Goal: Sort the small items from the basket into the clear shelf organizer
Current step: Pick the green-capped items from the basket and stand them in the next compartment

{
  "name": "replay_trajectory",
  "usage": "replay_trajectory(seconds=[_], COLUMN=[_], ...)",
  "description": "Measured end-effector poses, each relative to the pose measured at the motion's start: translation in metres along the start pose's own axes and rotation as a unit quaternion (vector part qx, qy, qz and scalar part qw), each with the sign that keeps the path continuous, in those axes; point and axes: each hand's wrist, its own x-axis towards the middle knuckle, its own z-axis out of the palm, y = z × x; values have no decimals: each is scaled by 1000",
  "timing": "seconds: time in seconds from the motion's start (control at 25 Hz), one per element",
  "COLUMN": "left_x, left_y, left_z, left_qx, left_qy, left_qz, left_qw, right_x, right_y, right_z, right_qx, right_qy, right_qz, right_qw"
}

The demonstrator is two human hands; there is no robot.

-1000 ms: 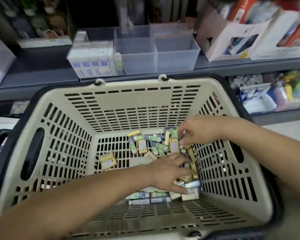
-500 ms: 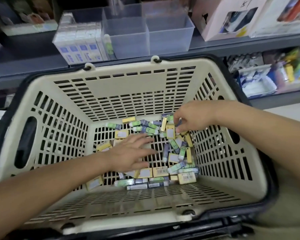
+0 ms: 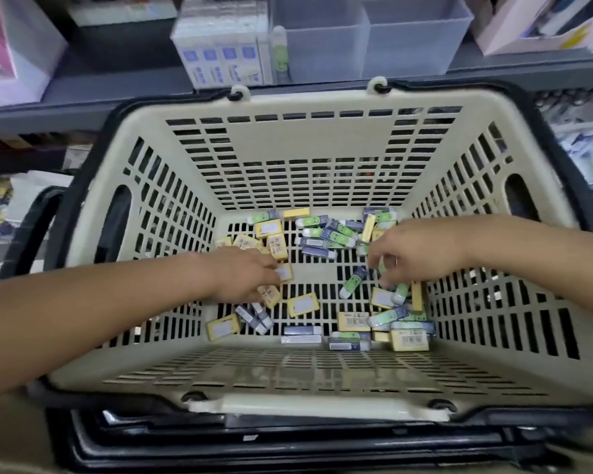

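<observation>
A cream slotted basket [image 3: 308, 148] holds several small yellow boxes [image 3: 303, 304] and green-and-purple sleeved erasers [image 3: 351, 285] scattered on its floor. My left hand [image 3: 243, 278] reaches in from the left. Its fingers curl round yellow boxes [image 3: 284, 271] at the floor's left middle. My right hand [image 3: 418, 254] reaches in from the right, fingers curled down over the erasers on the right side, and a green end [image 3: 363, 249] shows by its thumb. The clear shelf organizer [image 3: 367, 39] stands on the grey shelf just behind the basket.
White-and-blue boxes [image 3: 223, 56] and a green tube [image 3: 279, 53] fill the organizer's left part. Pink-white cartons [image 3: 11, 53] stand at shelf left, and a white box [image 3: 528, 25] at shelf right. The basket's black handles [image 3: 254, 436] lie folded at its near rim.
My left hand slid left across the basket floor to the yellow boxes. My right hand came nearer, from the far right corner to the right middle. The items have been spread about.
</observation>
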Motion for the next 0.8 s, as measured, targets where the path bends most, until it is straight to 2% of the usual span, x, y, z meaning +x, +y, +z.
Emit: replay_trajectory(seconds=[0.12,0.24,0.36,0.44,0.56,0.6,0.68,0.8], left_x=[-15,-20,-7,2,15,20,34,65], left_y=[-6,-8,5,10,17,20,30,44], left_z=[-3,-5,-9,-14,-20,-23,-31,-46], left_qx=[-55,-75,-74,-71,-98,-112,-142,-114], left_qy=[-51,-35,-1,12,53,74,107,111], left_qz=[-36,-115,-108,-91,-79,-72,-50,-17], left_qw=[997,990,991,993,991,988,983,987], right_x=[23,43,54,53,42,36,23,6], right_y=[-6,3,8,8,7,7,16,35], right_z=[18,27,38,37,24,15,-3,-15], right_qx=[-50,-14,17,74,216,218,139,30], right_qy=[-34,36,60,56,17,9,-1,-12], right_qz=[48,189,268,242,119,93,98,176], right_qw=[997,981,961,966,969,971,985,984])
